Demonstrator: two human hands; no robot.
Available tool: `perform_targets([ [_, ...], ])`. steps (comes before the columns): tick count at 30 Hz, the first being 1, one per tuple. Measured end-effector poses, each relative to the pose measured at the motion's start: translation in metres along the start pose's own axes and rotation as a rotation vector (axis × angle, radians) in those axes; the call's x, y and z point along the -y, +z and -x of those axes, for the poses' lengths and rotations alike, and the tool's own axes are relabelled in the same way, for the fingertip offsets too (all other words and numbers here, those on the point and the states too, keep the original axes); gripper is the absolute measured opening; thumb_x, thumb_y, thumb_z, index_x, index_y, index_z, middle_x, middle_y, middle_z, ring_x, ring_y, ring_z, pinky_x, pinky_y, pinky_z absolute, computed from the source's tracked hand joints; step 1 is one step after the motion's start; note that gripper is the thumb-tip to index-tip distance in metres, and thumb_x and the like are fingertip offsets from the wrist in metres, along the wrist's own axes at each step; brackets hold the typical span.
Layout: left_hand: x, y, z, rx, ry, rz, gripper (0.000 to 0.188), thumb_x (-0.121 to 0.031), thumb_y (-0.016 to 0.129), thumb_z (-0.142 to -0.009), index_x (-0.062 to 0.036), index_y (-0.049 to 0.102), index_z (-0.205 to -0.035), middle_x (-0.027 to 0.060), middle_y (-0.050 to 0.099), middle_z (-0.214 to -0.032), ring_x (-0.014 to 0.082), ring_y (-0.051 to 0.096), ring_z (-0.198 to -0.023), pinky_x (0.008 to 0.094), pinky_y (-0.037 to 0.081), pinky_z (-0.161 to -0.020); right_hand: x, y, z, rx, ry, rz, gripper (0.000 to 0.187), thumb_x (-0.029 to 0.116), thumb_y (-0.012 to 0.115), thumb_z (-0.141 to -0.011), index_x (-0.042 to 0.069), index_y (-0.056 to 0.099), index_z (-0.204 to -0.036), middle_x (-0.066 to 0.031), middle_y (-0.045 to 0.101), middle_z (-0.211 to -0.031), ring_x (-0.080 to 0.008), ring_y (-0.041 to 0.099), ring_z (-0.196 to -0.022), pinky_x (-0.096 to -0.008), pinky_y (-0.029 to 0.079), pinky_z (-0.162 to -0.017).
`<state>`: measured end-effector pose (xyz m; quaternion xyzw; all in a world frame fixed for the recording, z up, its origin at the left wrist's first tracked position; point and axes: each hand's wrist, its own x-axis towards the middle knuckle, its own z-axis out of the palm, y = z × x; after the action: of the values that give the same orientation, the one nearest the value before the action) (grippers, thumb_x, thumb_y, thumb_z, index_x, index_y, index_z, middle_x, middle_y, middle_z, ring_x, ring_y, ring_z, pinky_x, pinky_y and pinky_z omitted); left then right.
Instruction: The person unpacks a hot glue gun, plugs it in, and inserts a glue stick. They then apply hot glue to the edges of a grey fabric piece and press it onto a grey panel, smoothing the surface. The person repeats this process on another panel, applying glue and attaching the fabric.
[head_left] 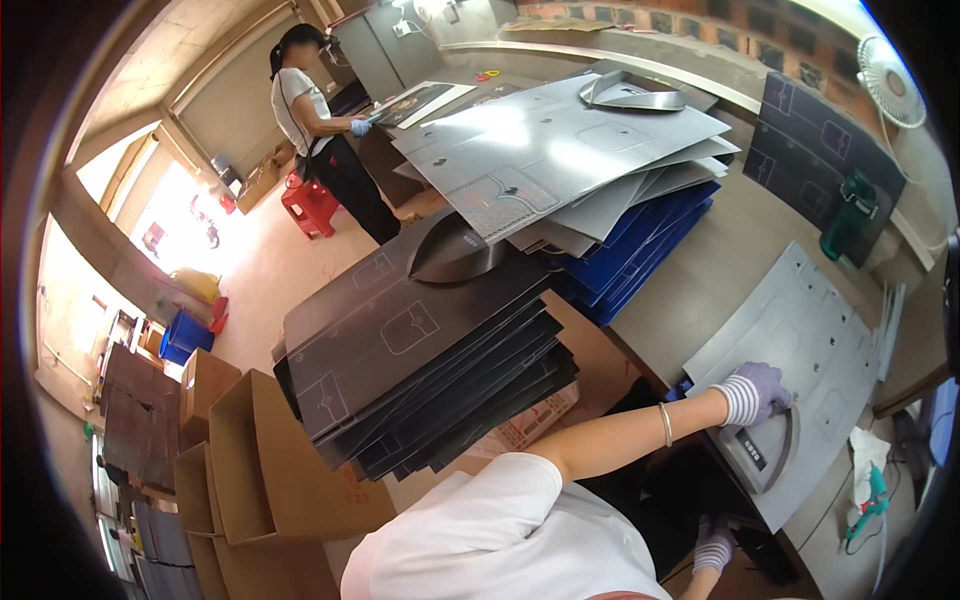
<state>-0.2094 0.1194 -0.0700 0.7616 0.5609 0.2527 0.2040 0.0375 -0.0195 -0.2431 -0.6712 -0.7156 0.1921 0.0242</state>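
Observation:
My left hand [765,392], in a pale purple glove with a striped cuff, rests on a light grey flat sheet [820,345] on the table. Its fingers look bent down onto the sheet beside the upper end of a curved silver-grey strip [792,450]. A flap with a small dark label [752,452] lies within that curve. Lower down, my right hand [714,546], gloved alike, is in shadow below the table edge. Its fingers are too dark to make out, and so is anything in them.
Stacked black sheets [400,290] stand to the left, with silver sheets [540,140] and blue sheets [640,250] beyond. A green bottle [848,215] and a teal corded tool [872,500] lie right. Cardboard boxes [290,460] sit at left. A co-worker [320,130] stands far off.

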Motion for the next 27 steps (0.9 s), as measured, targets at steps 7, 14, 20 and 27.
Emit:
perform_targets([
  [7,0.007,0.001,-0.001,-0.029,0.045,0.045,0.021,-0.024,0.061,-0.080,-0.0246,0.071,-0.098,0.0100,0.059,-0.086,0.0284,0.058,-0.088,0.0390,0.046,-0.081,-0.023,0.014,-0.006,0.017,-0.050,-0.080,0.031,0.025,0.053,-0.088,0.004,0.060,-0.109,-0.0230,0.063,-0.100,-0.0408,0.059,-0.094,-0.0436,0.048,-0.078],
  [14,0.007,0.002,0.000,-0.020,0.058,0.033,0.021,-0.023,0.061,-0.079,-0.0236,0.071,-0.098,0.0107,0.059,-0.085,0.0296,0.058,-0.087,0.0404,0.046,-0.080,-0.016,-0.048,0.022,0.649,-0.208,-0.266,0.024,0.025,0.053,-0.083,0.005,0.063,-0.090,-0.0209,0.064,-0.086,-0.0397,0.060,-0.085,-0.0430,0.049,-0.075],
  [20,0.006,0.002,-0.004,0.009,0.063,-0.005,0.025,-0.018,0.059,-0.076,-0.0217,0.071,-0.099,0.0114,0.057,-0.083,0.0308,0.057,-0.083,0.0421,0.046,-0.076,-0.018,-0.013,0.003,0.912,-0.554,0.161,0.032,0.037,0.053,-0.081,0.009,0.065,-0.091,-0.0166,0.065,-0.094,-0.0364,0.061,-0.088,-0.0455,0.048,-0.080],
  [27,0.010,-0.003,-0.003,-0.021,0.079,0.048,0.031,-0.014,0.058,-0.074,-0.0226,0.070,-0.102,0.0126,0.057,-0.082,0.0304,0.057,-0.080,0.0391,0.048,-0.076,0.158,0.017,-0.066,0.576,-0.469,-0.225,0.040,0.038,0.046,-0.091,0.011,0.053,-0.119,-0.0182,0.054,-0.121,-0.0334,0.049,-0.115,-0.0429,0.036,-0.099],
])
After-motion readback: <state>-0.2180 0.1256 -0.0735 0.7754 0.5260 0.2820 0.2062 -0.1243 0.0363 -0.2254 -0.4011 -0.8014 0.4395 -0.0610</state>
